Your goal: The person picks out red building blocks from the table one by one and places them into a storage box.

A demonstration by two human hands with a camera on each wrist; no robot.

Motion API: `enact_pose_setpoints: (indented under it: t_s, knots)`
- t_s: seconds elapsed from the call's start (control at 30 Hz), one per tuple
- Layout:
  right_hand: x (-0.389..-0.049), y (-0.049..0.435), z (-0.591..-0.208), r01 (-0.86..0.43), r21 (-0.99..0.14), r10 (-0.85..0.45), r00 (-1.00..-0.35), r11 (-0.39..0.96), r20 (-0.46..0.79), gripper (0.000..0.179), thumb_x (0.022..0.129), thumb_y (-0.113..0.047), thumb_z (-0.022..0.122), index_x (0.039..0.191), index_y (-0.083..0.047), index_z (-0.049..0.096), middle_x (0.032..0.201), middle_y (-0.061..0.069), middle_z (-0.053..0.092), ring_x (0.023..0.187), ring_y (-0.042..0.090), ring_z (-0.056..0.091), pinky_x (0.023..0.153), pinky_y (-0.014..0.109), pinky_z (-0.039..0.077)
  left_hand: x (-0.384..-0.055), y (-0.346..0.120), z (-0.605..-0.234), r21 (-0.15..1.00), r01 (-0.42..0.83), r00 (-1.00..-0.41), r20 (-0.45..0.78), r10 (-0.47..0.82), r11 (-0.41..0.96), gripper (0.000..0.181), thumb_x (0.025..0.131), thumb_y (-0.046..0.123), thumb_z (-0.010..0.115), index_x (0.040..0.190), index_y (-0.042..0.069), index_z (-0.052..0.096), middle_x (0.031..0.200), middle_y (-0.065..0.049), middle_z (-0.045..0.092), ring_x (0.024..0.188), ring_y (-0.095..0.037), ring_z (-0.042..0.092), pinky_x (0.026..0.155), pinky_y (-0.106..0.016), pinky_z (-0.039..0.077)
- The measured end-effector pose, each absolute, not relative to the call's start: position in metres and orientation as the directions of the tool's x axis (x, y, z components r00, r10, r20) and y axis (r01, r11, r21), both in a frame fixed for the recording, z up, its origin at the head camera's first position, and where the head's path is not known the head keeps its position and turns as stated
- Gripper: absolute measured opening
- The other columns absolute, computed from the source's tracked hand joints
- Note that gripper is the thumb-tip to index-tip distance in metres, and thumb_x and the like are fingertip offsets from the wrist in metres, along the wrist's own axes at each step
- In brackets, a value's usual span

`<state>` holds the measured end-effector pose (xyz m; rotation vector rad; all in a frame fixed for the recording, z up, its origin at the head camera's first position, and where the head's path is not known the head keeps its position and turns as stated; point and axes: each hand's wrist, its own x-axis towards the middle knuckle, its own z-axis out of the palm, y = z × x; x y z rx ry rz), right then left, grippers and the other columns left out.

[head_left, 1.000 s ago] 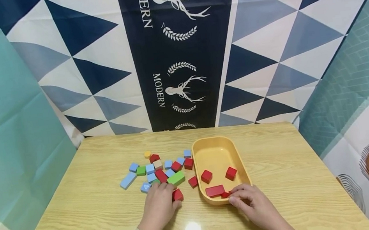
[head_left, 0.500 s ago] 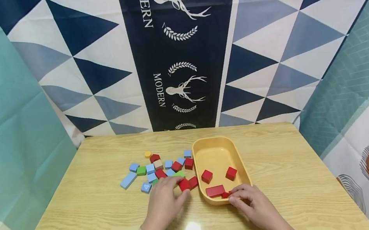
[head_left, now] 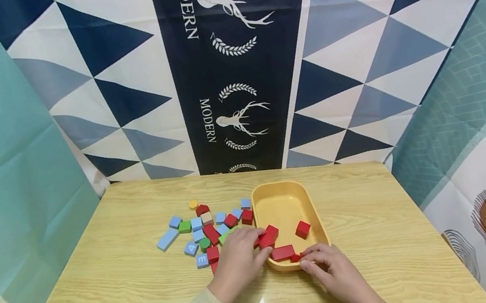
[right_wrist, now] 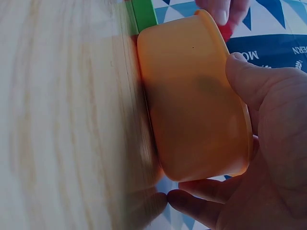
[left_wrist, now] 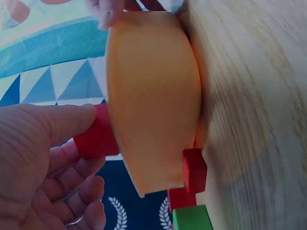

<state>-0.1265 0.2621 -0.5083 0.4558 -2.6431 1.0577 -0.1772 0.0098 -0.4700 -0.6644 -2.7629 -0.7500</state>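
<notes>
My left hand (head_left: 239, 260) pinches a red block (left_wrist: 98, 134) between thumb and fingers, over the left rim of the yellow plastic tray (head_left: 280, 203). Seen from the left wrist, the block stands right at the tray's rim. My right hand (head_left: 336, 268) grips the tray's near right corner, its thumb on the rim and fingers along the wall (right_wrist: 192, 105) in the right wrist view. Inside the tray lie a red cube (head_left: 302, 229), a red oblong block (head_left: 282, 253) and a small red piece (head_left: 295, 258) beside the right fingertips. Another red cube there is partly covered.
Left of the tray, several blocks lie spread on the wooden table (head_left: 127, 292). Among them are a long blue block (head_left: 168, 239), a green cylinder (head_left: 205, 244), a red oblong block (head_left: 211, 234) and a yellow disc (head_left: 193, 205). A patterned cloth (head_left: 222, 71) hangs behind the table.
My left hand has carried the red block rightward from the pile to over the tray's left rim, uncovering blocks behind it. The right hand stays at the tray's corner.
</notes>
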Motion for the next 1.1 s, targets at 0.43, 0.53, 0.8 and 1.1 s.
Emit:
enact_pose_setpoints:
  t_s: [0.43, 0.53, 0.8, 1.1]
  knots:
    - [-0.126, 0.261, -0.512, -0.408, -0.613, -0.206, -0.904, 0.677, 0.374, 0.020, 0.095, -0.020, 0.081, 0.089, -0.038, 0.079, 0.104, -0.021, 0.073, 0.098, 0.003, 0.068, 0.090, 0.035, 0.049, -0.186, 0.032, -0.474, 0.309, 0.542, -0.837, 0.284, 0.468, 0.781, 0.041, 0.099, 0.033, 0.079, 0.134, 0.016, 0.069, 0.126, -0.001, 0.074, 0.121, -0.020, 0.069, 0.114, -0.043, 0.054]
    - [-0.126, 0.261, -0.511, -0.381, -0.631, -0.195, -0.918, 0.676, 0.345, 0.019, 0.095, -0.021, 0.081, 0.089, -0.040, 0.079, 0.104, -0.021, 0.073, 0.099, 0.004, 0.069, 0.101, 0.047, 0.049, -0.184, 0.027, -0.474, 0.330, 0.532, -0.843, 0.296, 0.449, 0.780, 0.040, 0.100, 0.034, 0.077, 0.135, 0.016, 0.069, 0.129, -0.001, 0.073, 0.122, -0.021, 0.068, 0.113, -0.044, 0.055]
    - [-0.129, 0.264, -0.508, -0.318, -0.678, -0.174, -0.946, 0.663, 0.273, 0.017, 0.096, -0.024, 0.081, 0.089, -0.039, 0.079, 0.107, -0.015, 0.074, 0.105, 0.011, 0.070, 0.114, 0.081, 0.033, -0.192, 0.002, -0.482, 0.314, 0.425, -0.897, 0.275, 0.347, 0.849, 0.044, 0.103, 0.029, 0.073, 0.142, 0.010, 0.066, 0.140, -0.010, 0.070, 0.130, -0.030, 0.067, 0.113, -0.049, 0.055]
    - [-0.129, 0.263, -0.509, -0.299, -0.687, -0.169, -0.953, 0.663, 0.252, 0.017, 0.096, -0.026, 0.080, 0.089, -0.040, 0.078, 0.106, -0.018, 0.073, 0.105, 0.011, 0.069, 0.116, 0.077, 0.034, -0.192, -0.002, -0.494, 0.171, 0.411, -0.910, 0.022, 0.414, 0.895, 0.061, 0.099, 0.037, 0.075, 0.150, 0.007, 0.060, 0.154, -0.010, 0.063, 0.124, -0.039, 0.071, 0.100, -0.051, 0.062]
